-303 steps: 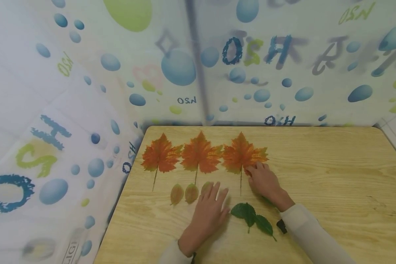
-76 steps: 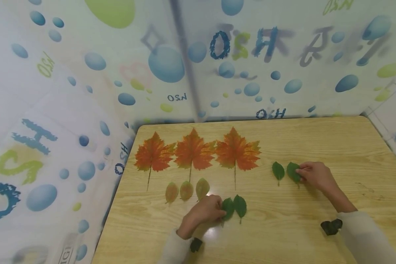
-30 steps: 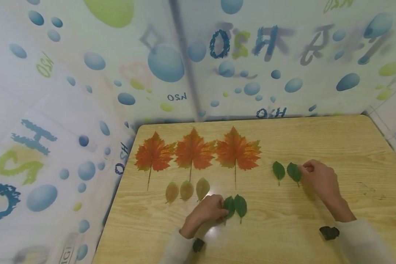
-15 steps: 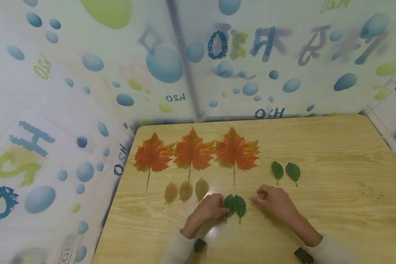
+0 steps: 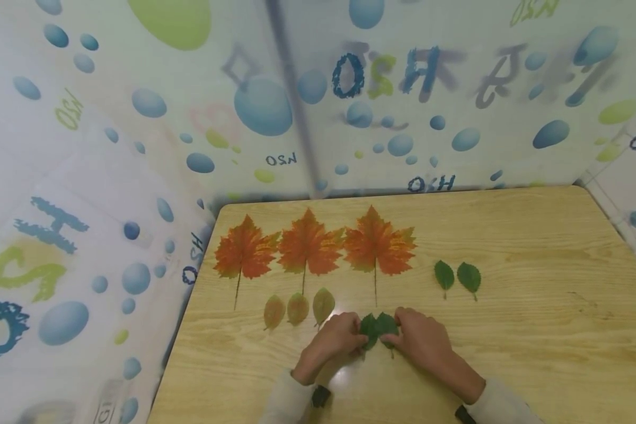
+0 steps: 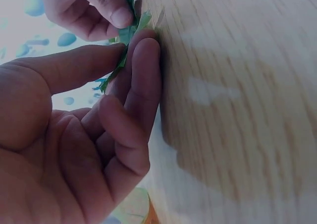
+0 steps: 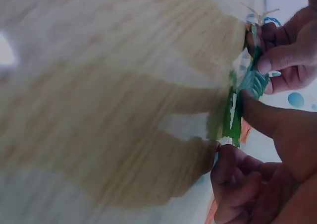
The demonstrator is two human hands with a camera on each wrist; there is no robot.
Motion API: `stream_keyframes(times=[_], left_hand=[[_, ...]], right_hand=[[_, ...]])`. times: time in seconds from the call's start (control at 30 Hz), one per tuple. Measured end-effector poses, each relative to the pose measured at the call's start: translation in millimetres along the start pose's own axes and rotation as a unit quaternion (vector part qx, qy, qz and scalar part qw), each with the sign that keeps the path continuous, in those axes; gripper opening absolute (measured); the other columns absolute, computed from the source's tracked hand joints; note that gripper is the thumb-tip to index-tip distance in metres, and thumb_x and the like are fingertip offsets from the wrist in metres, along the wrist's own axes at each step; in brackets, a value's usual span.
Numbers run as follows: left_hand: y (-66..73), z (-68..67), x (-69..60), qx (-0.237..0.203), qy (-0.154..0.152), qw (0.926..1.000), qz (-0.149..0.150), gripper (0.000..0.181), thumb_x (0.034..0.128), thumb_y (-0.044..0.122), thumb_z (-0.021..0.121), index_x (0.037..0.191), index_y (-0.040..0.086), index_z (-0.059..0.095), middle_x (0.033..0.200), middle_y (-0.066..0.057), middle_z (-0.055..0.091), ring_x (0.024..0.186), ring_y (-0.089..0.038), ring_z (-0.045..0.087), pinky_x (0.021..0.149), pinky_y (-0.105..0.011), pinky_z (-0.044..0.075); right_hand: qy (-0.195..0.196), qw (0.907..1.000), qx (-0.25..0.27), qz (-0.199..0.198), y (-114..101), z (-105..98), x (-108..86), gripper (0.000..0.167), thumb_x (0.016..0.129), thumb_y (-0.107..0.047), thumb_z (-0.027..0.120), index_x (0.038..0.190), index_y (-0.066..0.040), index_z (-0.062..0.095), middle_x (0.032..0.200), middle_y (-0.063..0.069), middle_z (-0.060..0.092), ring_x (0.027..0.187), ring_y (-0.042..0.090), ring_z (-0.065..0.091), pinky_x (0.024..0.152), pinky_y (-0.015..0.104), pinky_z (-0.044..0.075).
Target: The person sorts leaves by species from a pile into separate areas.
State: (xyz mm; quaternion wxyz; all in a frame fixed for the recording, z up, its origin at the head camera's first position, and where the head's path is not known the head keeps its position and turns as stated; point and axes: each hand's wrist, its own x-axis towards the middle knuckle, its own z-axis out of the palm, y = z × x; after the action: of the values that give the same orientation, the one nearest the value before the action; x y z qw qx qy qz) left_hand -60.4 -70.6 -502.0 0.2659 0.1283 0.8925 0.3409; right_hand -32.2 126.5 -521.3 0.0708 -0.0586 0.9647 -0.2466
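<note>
Two green leaves lie side by side near the table's front, their inner edges meeting. My left hand (image 5: 331, 338) pinches the left green leaf (image 5: 368, 330) between thumb and fingers. On the other side, my right hand (image 5: 426, 341) has the right green leaf (image 5: 386, 325) between its thumb and fingers. The left wrist view shows the left thumb (image 6: 94, 63) pressing the leaf against the fingers, close to the tabletop. In the right wrist view, the right thumb (image 7: 262, 116) bears on the toothed leaf (image 7: 233, 117). Parts of both leaves are hidden by fingers.
Three orange maple leaves (image 5: 310, 247) stand in a row toward the back left. Below them lie three small yellow-green leaves (image 5: 298, 309). Two more green leaves (image 5: 469, 277) rest apart on the right. The wooden table (image 5: 535, 247) meets patterned curtains (image 5: 434, 141) behind.
The green leaves, bunched together earlier, now lie as two pairs. My right hand has left the far pair, moved left and nearer, and taken hold of the near right leaf. The left hand stays.
</note>
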Motion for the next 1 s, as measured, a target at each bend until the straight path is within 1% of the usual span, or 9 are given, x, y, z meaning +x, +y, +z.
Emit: stream_keyframes(times=[0.07, 0.2, 0.37, 0.47, 0.63, 0.77, 0.87, 0.93, 1.0], left_hand=[[-0.5, 0.5, 0.1, -0.005, 0.0, 1.0, 0.004, 0.013, 0.0858, 0.01, 0.073, 0.08, 0.008, 0.062, 0.06, 0.003, 0.064, 0.054, -0.005, 0.056, 0.051, -0.021, 0.041], [-1.0, 0.6, -0.4, -0.013, 0.001, 0.9999, 0.01, 0.013, 0.0859, 0.009, 0.073, 0.08, 0.008, 0.061, 0.061, 0.002, 0.065, 0.053, -0.006, 0.058, 0.052, -0.021, 0.043], [-2.0, 0.9, 0.1, -0.021, -0.002, 0.9997, 0.01, 0.013, 0.0867, 0.009, 0.073, 0.081, 0.007, 0.061, 0.061, 0.001, 0.066, 0.053, -0.008, 0.06, 0.052, -0.021, 0.044], [-1.9, 1.4, 0.5, -0.026, -0.002, 0.9996, 0.007, 0.013, 0.0867, 0.009, 0.073, 0.082, 0.007, 0.061, 0.061, 0.0, 0.066, 0.053, -0.009, 0.061, 0.053, -0.021, 0.044], [-2.1, 1.8, 0.9, -0.029, -0.001, 0.9995, 0.008, 0.012, 0.0867, 0.008, 0.072, 0.082, 0.007, 0.061, 0.061, 0.0, 0.066, 0.053, -0.01, 0.064, 0.054, -0.021, 0.046], [-2.2, 2.0, 1.0, -0.029, 0.0, 0.9996, 0.008, 0.012, 0.0866, 0.007, 0.072, 0.081, 0.007, 0.061, 0.061, 0.0, 0.066, 0.053, -0.01, 0.064, 0.054, -0.021, 0.046], [-1.8, 1.7, 0.6, -0.03, 0.002, 0.9995, 0.008, 0.013, 0.0864, 0.007, 0.072, 0.08, 0.008, 0.061, 0.061, 0.0, 0.066, 0.053, -0.01, 0.064, 0.054, -0.021, 0.046], [-1.4, 1.4, 0.3, -0.03, 0.003, 0.9995, 0.009, 0.014, 0.0861, 0.007, 0.072, 0.079, 0.008, 0.061, 0.061, 0.0, 0.066, 0.053, -0.009, 0.064, 0.053, -0.021, 0.045], [-1.3, 1.2, 0.1, -0.03, 0.005, 0.9995, 0.01, 0.014, 0.086, 0.008, 0.073, 0.079, 0.008, 0.061, 0.061, 0.001, 0.066, 0.053, -0.009, 0.063, 0.053, -0.021, 0.045]], right_hand=[[0.001, 0.9999, 0.012, 0.0, 2, -1, 0.7, 0.035, 0.078, -0.038, 0.083, 0.078, -0.015, 0.056, 0.062, -0.007, 0.046, 0.05, 0.009, 0.039, 0.042, 0.025, 0.031], [0.0, 0.9985, 0.055, -0.003, 8, -5, 1.8, 0.027, 0.084, -0.024, 0.079, 0.076, -0.016, 0.055, 0.057, -0.009, 0.041, 0.048, 0.005, 0.035, 0.043, 0.02, 0.026], [0.008, 0.9959, 0.089, -0.013, 14, -11, 4.0, 0.027, 0.086, -0.017, 0.076, 0.07, -0.016, 0.054, 0.056, -0.009, 0.038, 0.049, 0.003, 0.032, 0.046, 0.019, 0.025], [0.009, 0.9946, 0.102, -0.019, 17, -15, 4.9, 0.028, 0.087, -0.014, 0.075, 0.068, -0.016, 0.054, 0.056, -0.01, 0.041, 0.049, 0.002, 0.034, 0.046, 0.019, 0.028], [0.001, 0.9926, 0.121, -0.011, 21, -20, 8.0, 0.031, 0.09, -0.013, 0.071, 0.065, -0.015, 0.054, 0.054, -0.01, 0.045, 0.047, 0.002, 0.039, 0.046, 0.019, 0.031], [-0.001, 0.9904, 0.138, -0.007, 25, -26, 10.2, 0.029, 0.092, -0.011, 0.069, 0.066, -0.013, 0.056, 0.055, -0.008, 0.053, 0.049, 0.002, 0.049, 0.048, 0.02, 0.036], [-0.008, 0.9881, 0.154, -0.003, 30, -34, 11.8, 0.027, 0.093, -0.01, 0.066, 0.068, -0.011, 0.057, 0.058, -0.005, 0.06, 0.052, 0.005, 0.057, 0.049, 0.022, 0.039], [-0.01, 0.9876, 0.157, 0.003, 35, -39, 13.5, 0.024, 0.094, -0.01, 0.065, 0.071, -0.01, 0.058, 0.06, -0.003, 0.062, 0.054, 0.007, 0.059, 0.049, 0.023, 0.04], [-0.006, 0.9882, 0.153, 0.009, 42, -45, 15.4, 0.015, 0.095, -0.011, 0.064, 0.081, -0.006, 0.066, 0.064, -0.002, 0.065, 0.055, 0.008, 0.06, 0.051, 0.024, 0.043]])
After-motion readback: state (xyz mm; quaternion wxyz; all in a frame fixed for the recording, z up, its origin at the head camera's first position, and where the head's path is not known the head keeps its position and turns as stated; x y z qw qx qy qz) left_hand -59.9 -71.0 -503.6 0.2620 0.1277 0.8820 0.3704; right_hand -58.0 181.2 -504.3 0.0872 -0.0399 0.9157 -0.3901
